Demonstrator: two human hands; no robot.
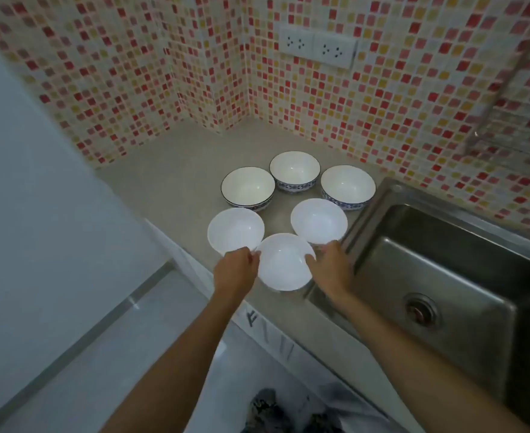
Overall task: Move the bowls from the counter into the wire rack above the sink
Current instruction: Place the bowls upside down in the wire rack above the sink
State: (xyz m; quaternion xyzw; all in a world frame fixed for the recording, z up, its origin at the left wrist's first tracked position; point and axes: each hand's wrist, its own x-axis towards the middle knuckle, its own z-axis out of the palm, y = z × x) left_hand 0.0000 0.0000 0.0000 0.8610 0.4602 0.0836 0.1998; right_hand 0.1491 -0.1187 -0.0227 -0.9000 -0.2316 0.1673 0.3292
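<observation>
Mosaic tile in red, yellow and cream (132,73) covered the corner walls, with a beige counter (179,170) below and a steel sink (438,276) on the right. Six bowls sat on the counter: three blue-patterned bowls (294,170) at the back, two plain white ones (235,229) nearer. The nearest white bowl (284,264) was gripped from both sides, left hand (235,270) on its left rim, right hand (332,267) on its right rim, fingers curled against it.
</observation>
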